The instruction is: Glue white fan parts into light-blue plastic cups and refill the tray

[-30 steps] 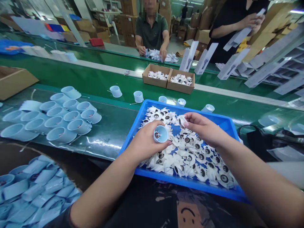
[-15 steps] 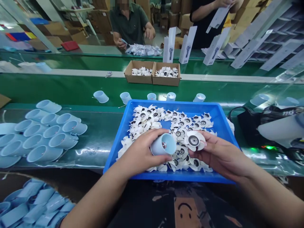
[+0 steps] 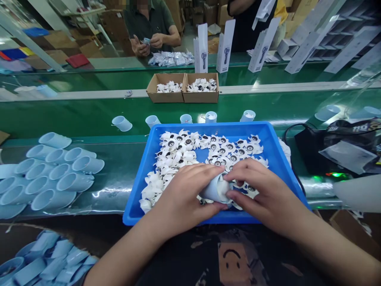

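your left hand [image 3: 184,194] wraps the blue cup [image 3: 212,190], mouth facing 3 o'clock, so right hand [image 3: 262,194] fingers pinch the white fan [image 3: 224,186] against it, above the tray [image 3: 139,167].

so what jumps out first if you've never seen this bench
The blue tray at centre, heaped with white fan blades, draws the eye first. Over its near edge the left hand grips a pale blue cup while the right hand presses at the cup's mouth. To the left, more cups lie on their sides, and a row stands on the green belt beyond.
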Motion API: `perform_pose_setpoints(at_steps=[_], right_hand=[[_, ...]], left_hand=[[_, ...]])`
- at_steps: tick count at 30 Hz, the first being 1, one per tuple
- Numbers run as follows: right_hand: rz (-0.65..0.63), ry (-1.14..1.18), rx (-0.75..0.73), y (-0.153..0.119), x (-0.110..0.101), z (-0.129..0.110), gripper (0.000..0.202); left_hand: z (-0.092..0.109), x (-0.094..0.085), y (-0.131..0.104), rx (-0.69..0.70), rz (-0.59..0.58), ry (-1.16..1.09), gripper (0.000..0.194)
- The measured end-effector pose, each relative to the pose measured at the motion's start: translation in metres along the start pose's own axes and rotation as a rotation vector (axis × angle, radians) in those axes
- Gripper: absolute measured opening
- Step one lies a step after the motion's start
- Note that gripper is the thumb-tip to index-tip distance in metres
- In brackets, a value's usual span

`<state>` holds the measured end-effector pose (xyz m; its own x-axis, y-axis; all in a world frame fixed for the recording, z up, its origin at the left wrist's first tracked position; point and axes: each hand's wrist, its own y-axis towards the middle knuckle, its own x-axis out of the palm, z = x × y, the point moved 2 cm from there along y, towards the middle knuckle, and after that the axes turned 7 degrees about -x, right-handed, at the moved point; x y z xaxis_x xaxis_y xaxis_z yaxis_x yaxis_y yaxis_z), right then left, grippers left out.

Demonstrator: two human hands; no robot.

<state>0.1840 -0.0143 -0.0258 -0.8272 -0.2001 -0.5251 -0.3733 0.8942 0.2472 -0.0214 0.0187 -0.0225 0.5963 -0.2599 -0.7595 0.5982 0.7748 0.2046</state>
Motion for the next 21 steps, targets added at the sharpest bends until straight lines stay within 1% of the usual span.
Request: perform_pose_setpoints(at_steps=[1,2,3,5,8,10,11,13,15,18,19,20,21], right_hand=[[-0.011,-0.161,-0.041,0.001,0.0,-0.004,0.018],[-0.023,-0.253,-0.061,0.002,0.001,-0.006,0.017],[-0.034,-0.287,-0.065,0.002,0.002,-0.007,0.016],[-0.03,-0.282,-0.082,0.002,0.005,-0.006,0.018],[0.072,-0.303,-0.201,-0.002,0.004,-0.007,0.022],[0.151,-0.324,-0.287,-0.007,-0.002,-0.008,0.024],[0.174,-0.33,-0.311,-0.011,-0.006,-0.008,0.024],[0.186,-0.341,-0.319,-0.019,-0.015,-0.007,0.025],[0.199,-0.348,-0.308,-0.027,-0.021,-0.003,0.024],[0.255,-0.313,-0.304,-0.036,-0.02,0.003,0.023],[0.275,-0.294,-0.303,-0.037,-0.017,0.004,0.023],[0.286,-0.277,-0.304,-0.038,-0.013,0.004,0.023],[0.29,-0.265,-0.308,-0.039,-0.009,0.004,0.023]], left_hand=[[0.001,0.001,0.001,0.009,-0.004,0.007,0.061],[0.002,0.003,0.001,0.014,-0.006,0.012,0.061],[0.003,0.004,0.001,0.012,-0.006,0.015,0.061],[0.004,0.006,0.001,0.008,-0.007,0.01,0.062],[0.002,0.007,-0.002,0.006,-0.014,-0.012,0.065],[-0.002,0.001,-0.002,0.017,0.007,0.008,0.064],[-0.005,-0.006,0.0,0.023,0.025,0.052,0.063],[-0.019,-0.026,0.01,-0.001,0.057,0.2,0.059],[-0.041,-0.053,0.031,-0.104,0.075,0.352,0.058],[-0.085,-0.09,0.081,-0.369,0.104,0.513,0.06],[-0.099,-0.097,0.101,-0.468,0.095,0.566,0.062],[-0.112,-0.101,0.12,-0.527,0.086,0.592,0.063],[-0.124,-0.101,0.138,-0.565,0.06,0.605,0.061]])
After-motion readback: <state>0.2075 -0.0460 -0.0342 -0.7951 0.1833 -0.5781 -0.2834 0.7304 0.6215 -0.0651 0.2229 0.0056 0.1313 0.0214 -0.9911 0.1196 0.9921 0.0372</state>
